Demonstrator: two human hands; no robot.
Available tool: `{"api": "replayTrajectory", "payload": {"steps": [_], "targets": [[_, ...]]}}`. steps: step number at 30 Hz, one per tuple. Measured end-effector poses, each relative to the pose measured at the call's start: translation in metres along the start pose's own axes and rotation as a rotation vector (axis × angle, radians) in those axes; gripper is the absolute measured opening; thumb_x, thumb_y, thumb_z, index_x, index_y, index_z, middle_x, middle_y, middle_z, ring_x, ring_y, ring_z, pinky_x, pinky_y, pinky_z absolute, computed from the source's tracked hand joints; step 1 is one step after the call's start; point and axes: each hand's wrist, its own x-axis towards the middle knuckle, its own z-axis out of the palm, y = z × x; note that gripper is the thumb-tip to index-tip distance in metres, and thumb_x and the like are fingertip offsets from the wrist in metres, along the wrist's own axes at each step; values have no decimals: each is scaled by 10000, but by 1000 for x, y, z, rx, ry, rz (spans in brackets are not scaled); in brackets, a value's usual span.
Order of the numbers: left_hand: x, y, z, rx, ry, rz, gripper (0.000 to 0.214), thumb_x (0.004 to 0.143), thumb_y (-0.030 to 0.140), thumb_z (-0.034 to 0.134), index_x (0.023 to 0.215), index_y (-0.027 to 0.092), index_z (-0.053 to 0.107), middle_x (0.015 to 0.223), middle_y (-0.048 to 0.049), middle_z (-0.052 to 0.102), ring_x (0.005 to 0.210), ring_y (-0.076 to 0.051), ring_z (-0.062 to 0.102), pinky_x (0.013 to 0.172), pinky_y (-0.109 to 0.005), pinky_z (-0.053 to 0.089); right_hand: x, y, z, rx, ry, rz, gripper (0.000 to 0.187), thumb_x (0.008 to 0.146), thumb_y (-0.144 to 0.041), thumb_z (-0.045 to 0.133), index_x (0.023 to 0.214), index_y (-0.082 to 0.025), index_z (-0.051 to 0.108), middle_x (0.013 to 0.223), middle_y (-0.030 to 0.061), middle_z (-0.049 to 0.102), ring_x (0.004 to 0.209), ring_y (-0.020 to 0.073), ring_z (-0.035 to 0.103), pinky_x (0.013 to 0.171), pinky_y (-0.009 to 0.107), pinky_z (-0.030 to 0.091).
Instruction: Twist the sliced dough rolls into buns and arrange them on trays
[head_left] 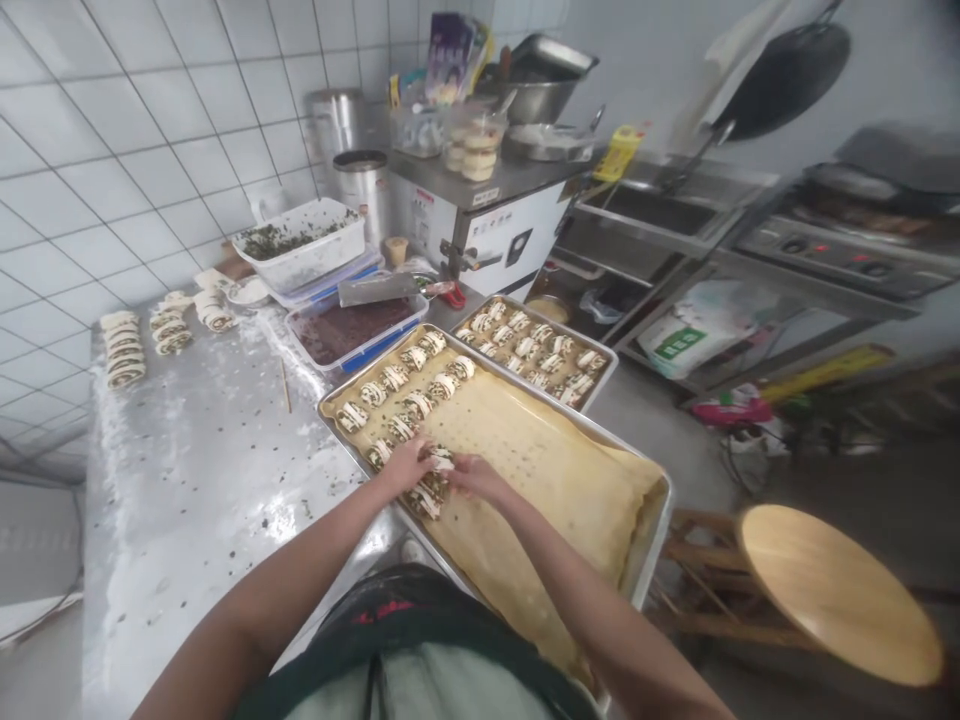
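We have our left hand (405, 466) and right hand (478, 478) drawn together, fingers closed on one dough roll (439, 459) that rests on the lined tray (654, 545), at the near end of the rows of rolls (405, 385) beyond the hands. We judge that squeezing too hard could flatten its spiral, and dragging could wrinkle the paper liner (540, 450).

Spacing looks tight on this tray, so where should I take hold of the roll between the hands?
Probably by its plain dough sides, coming straight down from above. The roll lies flat on the lined tray with its filled spiral facing up, and neighbours crowd it, so a grip across the sides looks safest.
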Motion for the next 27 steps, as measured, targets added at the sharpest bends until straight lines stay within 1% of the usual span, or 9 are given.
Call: {"api": "replayTrajectory", "payload": {"steps": [2,6,10,12,14,16,19,22,27], "targets": [[11,0,8,26,-5,11,374,694,278,624,1051,179,565,982,-52,624,916,-187,575,851,-321,446,4,0,0,-218,72,34,284,742,-394,561,841,-131,599,747,61,643,707,187,598,612,258,425],[14,6,22,64,30,33,388,671,283,648,1031,164,567,1014,-66,586,965,-188,536,876,-309,419,1,-5,0,-364,169,67,437,730,-311,571,1121,-127,500,1045,141,585,941,266,556,751,331,410],[-11,11,28,254,87,-3,516,698,403,606,1135,153,492,1088,-103,536,1072,-233,466,923,-345,371,-15,-8,-2,-453,126,80,371,761,-288,540,1100,-137,528,1014,139,590,938,263,559,786,342,409],[-28,13,30,386,74,-69,641,666,480,607,1186,142,446,1113,-135,509,1082,-280,447,921,-397,357,-21,-8,-8,-491,129,74,432,732,-249,575,1142,-131,510,1074,158,562,1001,278,526,804,348,413],[-42,16,32,499,34,-100,627,666,467,599,1171,126,451,1128,-159,488,1091,-308,427,912,-424,349,-20,-7,-15,-530,160,-52,617,701,-172,592,1282,-150,388,1266,163,434,1148,282,416,852,345,407],[-50,18,33,556,-11,-95,528,694,391,575,1126,106,476,1127,-171,481,1102,-309,412,905,-413,349,-12,-3,-20,-564,136,-300,717,713,-111,552,1364,-190,261,1398,123,272,1250,253,289,917,343,385],[-51,21,29,576,-40,-99,443,714,296,540,1096,78,490,1104,-182,486,1091,-298,414,903,-396,348,2,8,-17,-594,19,-591,586,793,-99,445,1351,-219,311,1381,85,320,1242,211,305,969,347,357],[-51,20,25,601,-18,-121,394,735,249,498,1080,59,505,1081,-193,491,1086,-308,407,892,-403,351,6,17,-4,-629,66,-625,500,849,-145,396,1344,-182,334,1320,119,399,1215,232,340,979,384,355],[-55,15,26,647,-32,-65,429,750,240,466,1140,62,488,1116,-192,491,1075,-307,412,911,-426,335,-1,22,17,-645,179,-604,514,860,-155,399,1362,-147,292,1364,146,338,1255,261,286,1013,429,322]]}}
